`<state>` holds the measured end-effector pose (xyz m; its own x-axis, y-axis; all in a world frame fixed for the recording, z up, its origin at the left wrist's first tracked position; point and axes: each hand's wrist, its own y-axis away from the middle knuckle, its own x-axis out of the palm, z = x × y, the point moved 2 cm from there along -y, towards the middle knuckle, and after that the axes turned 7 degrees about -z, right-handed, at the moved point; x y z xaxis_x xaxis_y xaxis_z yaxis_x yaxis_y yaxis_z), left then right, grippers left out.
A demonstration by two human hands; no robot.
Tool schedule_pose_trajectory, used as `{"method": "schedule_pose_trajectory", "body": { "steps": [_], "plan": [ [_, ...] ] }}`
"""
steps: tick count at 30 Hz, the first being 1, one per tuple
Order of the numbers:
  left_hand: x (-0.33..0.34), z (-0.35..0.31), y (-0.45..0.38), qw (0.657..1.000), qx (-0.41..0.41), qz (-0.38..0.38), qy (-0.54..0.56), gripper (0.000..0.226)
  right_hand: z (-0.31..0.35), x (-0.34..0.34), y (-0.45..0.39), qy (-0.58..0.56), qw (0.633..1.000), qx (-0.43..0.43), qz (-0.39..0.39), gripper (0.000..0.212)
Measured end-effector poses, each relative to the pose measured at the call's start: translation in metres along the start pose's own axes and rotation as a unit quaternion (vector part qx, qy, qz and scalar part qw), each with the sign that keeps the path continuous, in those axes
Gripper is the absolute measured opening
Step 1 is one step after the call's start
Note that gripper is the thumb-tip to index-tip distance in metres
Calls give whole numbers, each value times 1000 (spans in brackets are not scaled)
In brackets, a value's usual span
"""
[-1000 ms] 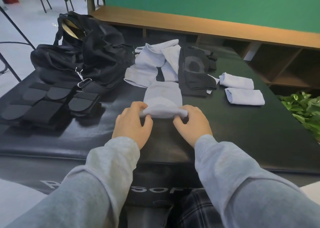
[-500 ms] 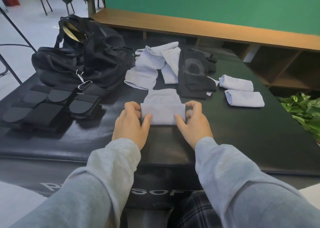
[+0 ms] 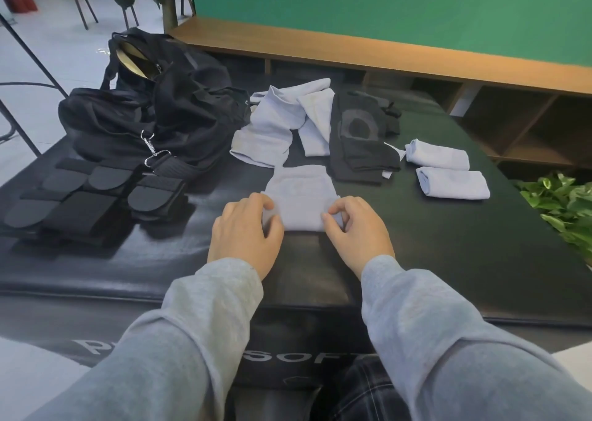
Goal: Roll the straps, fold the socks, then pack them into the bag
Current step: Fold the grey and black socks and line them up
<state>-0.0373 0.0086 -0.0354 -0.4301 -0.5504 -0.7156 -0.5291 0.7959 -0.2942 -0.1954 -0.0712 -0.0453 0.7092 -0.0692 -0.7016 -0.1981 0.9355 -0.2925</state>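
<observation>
From the head camera we saw our left hand [image 3: 245,228] and right hand [image 3: 354,228], fingers curled, pinching the two ends of a half-rolled pale blue sock [image 3: 301,203] at the middle of the black tabletop [image 3: 448,244]. Two folded socks [image 3: 448,171] lay to the right, the open black bag [image 3: 153,110] far left. If either grip loosened, we judged the soft roll might spring open.

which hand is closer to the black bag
Left. The left hand grips the left end of the light sock, on the side of the black bag; the right hand pinches the sock's right end, farther off.
</observation>
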Motion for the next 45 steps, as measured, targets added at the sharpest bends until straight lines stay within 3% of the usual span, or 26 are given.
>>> {"method": "schedule_pose_trajectory", "body": {
  "steps": [15,22,27,36,40,45],
  "plan": [
    [14,12,-4,998,43,-11,-47,24,-3,2,0,-5,1000,-5,-19,4],
    [15,8,-4,993,65,25,-93,46,2,2,-1,61,996,-62,33,36],
    [15,8,-4,992,72,20,-102,44,3,3,-1,109,989,-74,69,52],
    [11,8,-4,999,39,-7,-24,23,3,-1,1,5,1000,-27,7,24],
    [5,4,-2,1000,1,7,-2,20,3,-5,4,-33,999,33,10,10],
    [5,8,-1,999,-41,7,29,23,5,-7,5,-56,996,65,-2,25]
  ]
}}
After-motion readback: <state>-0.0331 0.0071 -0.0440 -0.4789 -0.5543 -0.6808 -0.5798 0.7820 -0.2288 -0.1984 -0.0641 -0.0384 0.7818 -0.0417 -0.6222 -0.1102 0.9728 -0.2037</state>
